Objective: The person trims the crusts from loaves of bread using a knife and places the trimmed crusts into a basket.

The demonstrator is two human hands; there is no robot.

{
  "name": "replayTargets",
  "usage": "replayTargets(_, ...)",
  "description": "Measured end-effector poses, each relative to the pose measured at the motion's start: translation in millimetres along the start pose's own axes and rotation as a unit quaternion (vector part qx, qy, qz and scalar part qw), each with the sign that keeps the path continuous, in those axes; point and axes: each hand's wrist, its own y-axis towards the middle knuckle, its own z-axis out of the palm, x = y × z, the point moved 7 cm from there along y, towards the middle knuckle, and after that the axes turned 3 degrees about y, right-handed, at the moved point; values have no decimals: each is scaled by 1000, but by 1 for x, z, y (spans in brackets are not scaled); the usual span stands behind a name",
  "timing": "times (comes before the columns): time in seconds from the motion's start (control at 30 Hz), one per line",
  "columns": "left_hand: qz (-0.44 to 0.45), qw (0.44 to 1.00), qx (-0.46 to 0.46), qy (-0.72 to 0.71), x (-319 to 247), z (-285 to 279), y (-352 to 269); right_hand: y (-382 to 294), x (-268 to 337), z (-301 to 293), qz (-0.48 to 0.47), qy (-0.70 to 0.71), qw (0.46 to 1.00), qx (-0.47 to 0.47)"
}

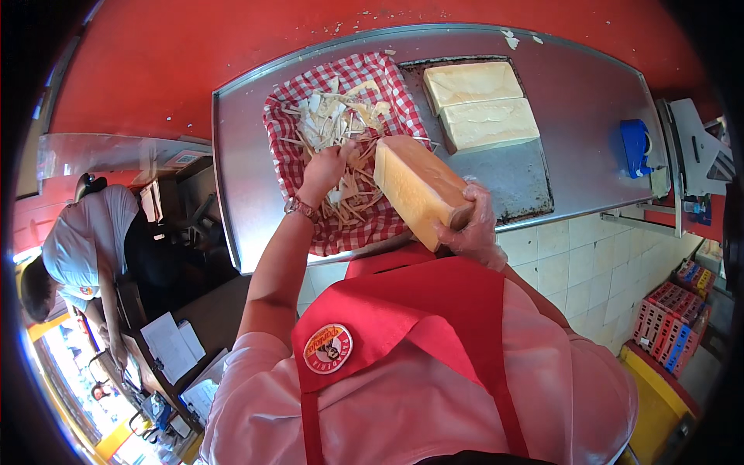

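Observation:
A clear plastic glove covers my right hand [474, 226], which grips the near end of a rectangular bread loaf [415, 186]. The loaf is tilted, its far end over the right side of a basket lined with red-and-white checked cloth [343, 72]. Thin strips of bread crust trimmings [334, 119] and pale flakes lie in the basket. My left hand [325, 171], bare with a watch at the wrist, is over these trimmings with its fingers curled. Whether it holds anything is hidden.
Two pale loaves [491, 125] lie side by side on a worn metal baking tray [505, 183]. The steel table [587, 116] has a raised rim. A blue tape dispenser [633, 148] stands right. Stacked crates [671, 325] are lower right. Another person [87, 232] bends over a counter at left.

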Motion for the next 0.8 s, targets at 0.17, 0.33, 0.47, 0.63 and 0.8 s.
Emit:
replayTargets(0.17, -85, 869, 137, -468, -24, 47, -27, 20, -9, -6, 111, 75, 989, 67)
replayTargets(0.33, -35, 742, -42, -668, -49, 13, -48, 34, 6, -4, 10, 137, 989, 50)
replayTargets(0.47, 119, 684, -162, -702, -71, -72, -84, 51, 26, 30, 21, 51, 989, 135)
replayTargets(0.63, 201, 855, -163, -450, -69, -70, -107, 107, 63, 63, -89, 82, 992, 32)
replayTargets(0.8, 208, 910, -276, -228, -67, -72, -122, 117, 28, 85, -54, 107, 991, 58)
